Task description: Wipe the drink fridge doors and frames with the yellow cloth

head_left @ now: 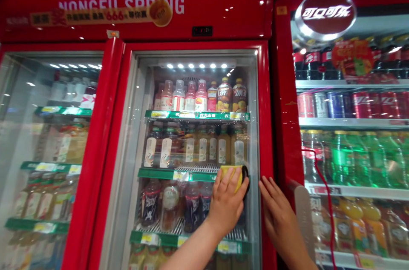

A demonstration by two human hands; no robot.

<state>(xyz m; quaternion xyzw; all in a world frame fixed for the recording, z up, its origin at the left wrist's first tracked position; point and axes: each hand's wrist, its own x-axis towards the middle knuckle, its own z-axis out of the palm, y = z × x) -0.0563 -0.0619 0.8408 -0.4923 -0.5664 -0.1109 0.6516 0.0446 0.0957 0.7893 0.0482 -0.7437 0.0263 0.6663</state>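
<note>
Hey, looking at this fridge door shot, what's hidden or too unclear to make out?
Head view:
- yellow sponge: mostly covered by the left hand.
- bottom-shelf bottles: cut off by the lower edge.
- left door: glare washes out its bottles.
- price tags: too small to read.
- right hand: wrist leaves the frame.

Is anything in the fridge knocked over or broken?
No. The bottles stand upright in rows on the shelves. The left hand presses a yellow sponge on the glass door; the right hand lies flat on the door frame.
</note>
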